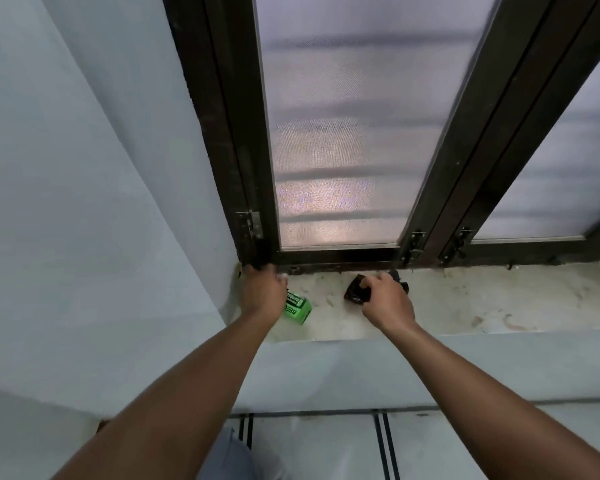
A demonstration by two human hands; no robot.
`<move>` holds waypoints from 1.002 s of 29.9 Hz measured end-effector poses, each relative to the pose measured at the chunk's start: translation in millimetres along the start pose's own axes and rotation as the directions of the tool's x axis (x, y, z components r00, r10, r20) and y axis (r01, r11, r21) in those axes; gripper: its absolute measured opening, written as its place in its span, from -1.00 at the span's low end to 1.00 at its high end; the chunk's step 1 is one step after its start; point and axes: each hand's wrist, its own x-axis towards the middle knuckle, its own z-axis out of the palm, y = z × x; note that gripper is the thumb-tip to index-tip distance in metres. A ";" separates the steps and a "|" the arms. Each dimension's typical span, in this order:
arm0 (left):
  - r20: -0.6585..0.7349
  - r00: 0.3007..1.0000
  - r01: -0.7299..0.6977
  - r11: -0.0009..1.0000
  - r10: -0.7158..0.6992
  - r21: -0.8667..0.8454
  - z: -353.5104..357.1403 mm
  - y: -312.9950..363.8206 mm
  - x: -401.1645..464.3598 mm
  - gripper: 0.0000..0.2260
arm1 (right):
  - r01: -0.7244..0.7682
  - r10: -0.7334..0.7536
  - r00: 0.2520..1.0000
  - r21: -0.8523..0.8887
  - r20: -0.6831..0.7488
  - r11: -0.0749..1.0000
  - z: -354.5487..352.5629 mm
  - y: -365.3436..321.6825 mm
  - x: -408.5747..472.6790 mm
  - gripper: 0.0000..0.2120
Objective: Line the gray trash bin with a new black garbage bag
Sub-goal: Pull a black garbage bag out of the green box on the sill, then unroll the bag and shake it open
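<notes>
Item: my left hand [262, 289], reached forward to the back left corner of the window sill [465, 303]; knuckles up, fingers curled down toward the sill at the foot of the dark window frame [222, 133]. Whether they hold anything I cannot tell; the fingertips are hidden.

Item: green box [297, 308], lying on the sill just beside my left hand and partly covered by it; black print on its top face, too small to read.

Item: my right hand [387, 299], further right on the sill, fingers and thumb pinching a black crumpled wad, the garbage bag [355, 292]. The bag sits on the sill under and around my fingers, with a further black bit showing past the knuckles.

Item: sill surface, pale and stained, with brownish marks toward the right.

Item: frosted window panes [343, 133] behind mesh, dark frame, metal hinge [252, 223] at lower left, latches [414, 245] at the bottom centre.

Item: gray trash bin, out of view
</notes>
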 end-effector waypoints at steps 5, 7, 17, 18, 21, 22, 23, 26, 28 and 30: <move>0.063 0.970 0.243 0.961 -0.236 -0.133 2.0 5.7 2.7 -0.50 | -0.029 0.038 0.996 -0.112 0.082 0.993 13.4 9.8 11.4 -0.51; 0.043 0.978 0.207 0.967 -0.203 -0.147 1.3 8.1 -3.0 -0.51 | 0.003 -0.001 0.998 -0.035 0.059 0.999 12.7 11.2 15.1 -0.61; 0.251 0.884 -0.114 0.703 0.394 -0.702 -2.0 37.6 -29.1 -0.30 | -0.303 -0.195 0.902 0.888 0.384 0.346 -22.6 -7.8 -3.3 -0.72; 0.349 0.843 0.006 0.641 0.409 -0.767 -3.6 41.1 -28.0 -0.31 | -0.327 -0.228 0.886 0.894 0.403 0.306 -25.2 -5.9 -4.6 -0.70; 0.419 0.802 0.106 0.590 0.425 -0.801 -1.8 47.5 -29.5 -0.54 | -0.310 -0.180 0.908 0.895 0.379 0.320 -31.3 0.8 -9.8 -0.76; 0.413 0.815 0.127 0.570 0.406 -0.812 -0.6 50.1 -32.5 -0.61 | -0.272 -0.122 0.935 0.895 0.333 0.354 -33.4 4.5 -12.8 -0.81; 0.407 0.832 0.165 0.533 0.377 -0.830 0.6 53.1 -35.6 -0.65 | -0.237 -0.072 0.957 0.897 0.282 0.374 -34.8 8.7 -15.7 -0.84; 0.395 0.865 0.235 0.448 0.308 -0.863 3.8 60.3 -45.0 -0.69 | -0.187 -0.030 0.977 0.920 0.210 0.345 -38.4 22.2 -25.8 -0.81; 0.383 0.886 0.240 0.450 0.260 -0.860 7.2 64.4 -51.2 -0.82 | -0.189 -0.049 0.975 0.921 0.218 0.339 -41.1 29.9 -34.3 -0.76; 0.397 0.899 0.281 0.448 0.188 -0.849 9.1 67.9 -55.5 -0.96 | -0.196 -0.056 0.971 0.913 0.231 0.358 -42.5 36.5 -40.6 -0.71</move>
